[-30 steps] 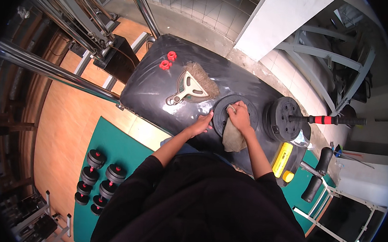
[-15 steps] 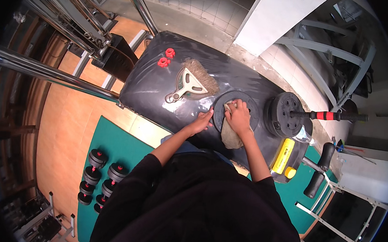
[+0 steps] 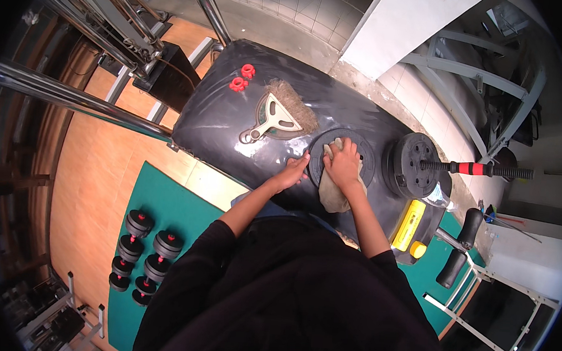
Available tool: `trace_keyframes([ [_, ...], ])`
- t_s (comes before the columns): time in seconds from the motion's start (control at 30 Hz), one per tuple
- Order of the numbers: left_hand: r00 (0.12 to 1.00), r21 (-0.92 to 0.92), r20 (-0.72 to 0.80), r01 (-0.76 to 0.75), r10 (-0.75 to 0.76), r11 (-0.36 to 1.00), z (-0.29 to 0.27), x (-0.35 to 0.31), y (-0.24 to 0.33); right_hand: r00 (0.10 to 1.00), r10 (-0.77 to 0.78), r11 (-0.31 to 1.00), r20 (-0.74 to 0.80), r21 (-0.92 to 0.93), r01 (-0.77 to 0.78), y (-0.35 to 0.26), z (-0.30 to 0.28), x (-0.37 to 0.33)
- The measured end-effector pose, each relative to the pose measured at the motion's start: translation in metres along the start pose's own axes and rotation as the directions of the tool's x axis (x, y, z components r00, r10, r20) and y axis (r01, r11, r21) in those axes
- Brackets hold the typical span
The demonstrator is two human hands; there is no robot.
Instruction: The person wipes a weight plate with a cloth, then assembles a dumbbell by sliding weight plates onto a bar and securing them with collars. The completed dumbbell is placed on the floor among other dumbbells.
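Note:
A round black weight plate (image 3: 317, 168) lies flat on a black padded bench (image 3: 363, 119). My left hand (image 3: 292, 173) grips the plate's left rim, its thumb along the edge and its other fingers partly hidden. A dull beige cloth (image 3: 333, 195) is bunched under my right hand (image 3: 345, 164), which presses it onto the plate's top with closed fingers. Part of the cloth hangs toward me over the near rim. To the right stands a dumbbell (image 3: 415, 160) with stacked black plates, its threaded bar with a red-and-black sleeve pointing right.
A brush (image 3: 279, 113) with a pale triangular handle and two red collar nuts (image 3: 238, 84) lie at the bench's left. Near its right end are a yellow bottle (image 3: 409, 225), a yellow cap (image 3: 418, 249) and a clear bottle (image 3: 437, 196). Assembled dumbbells (image 3: 157, 266) rest on a green mat (image 3: 190, 211).
My right hand and the cloth have shifted slightly on the plate, and its fingers lie a bit flatter. The left hand stays at the rim. The view has moved a little.

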State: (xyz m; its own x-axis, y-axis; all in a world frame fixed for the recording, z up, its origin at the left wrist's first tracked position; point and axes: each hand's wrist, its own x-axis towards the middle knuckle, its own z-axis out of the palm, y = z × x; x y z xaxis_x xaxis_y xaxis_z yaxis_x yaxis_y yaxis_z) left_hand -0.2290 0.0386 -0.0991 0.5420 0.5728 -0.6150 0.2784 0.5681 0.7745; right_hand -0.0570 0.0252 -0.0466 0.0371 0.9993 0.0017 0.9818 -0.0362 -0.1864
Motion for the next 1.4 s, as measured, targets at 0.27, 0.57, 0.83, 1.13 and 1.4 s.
trace_keyframes([
  [0.27,0.999,0.026,0.039,-0.021,0.02,0.999,-0.002,-0.001,0.0,0.959,0.147,0.885,-0.243,0.466,-0.017,0.021,0.002,-0.008],
  [0.57,0.999,0.02,0.03,-0.012,0.011,1.0,-0.001,-0.003,-0.001,0.975,0.052,0.973,-0.214,0.231,-0.001,0.006,-0.001,-0.008],
  [0.83,1.0,0.011,0.017,-0.01,0.01,1.0,-0.001,-0.001,-0.004,0.993,-0.088,0.995,-0.073,-0.043,0.085,-0.006,-0.011,-0.008],
  [1.13,1.0,0.034,-0.004,-0.006,0.006,0.999,0.002,0.002,-0.005,0.998,0.011,0.979,-0.055,0.204,0.001,-0.002,0.007,0.017],
  [1.4,1.0,0.003,0.008,-0.02,0.02,1.0,0.0,0.003,-0.008,0.994,-0.108,0.987,0.0,-0.116,0.108,-0.002,0.0,0.009],
])
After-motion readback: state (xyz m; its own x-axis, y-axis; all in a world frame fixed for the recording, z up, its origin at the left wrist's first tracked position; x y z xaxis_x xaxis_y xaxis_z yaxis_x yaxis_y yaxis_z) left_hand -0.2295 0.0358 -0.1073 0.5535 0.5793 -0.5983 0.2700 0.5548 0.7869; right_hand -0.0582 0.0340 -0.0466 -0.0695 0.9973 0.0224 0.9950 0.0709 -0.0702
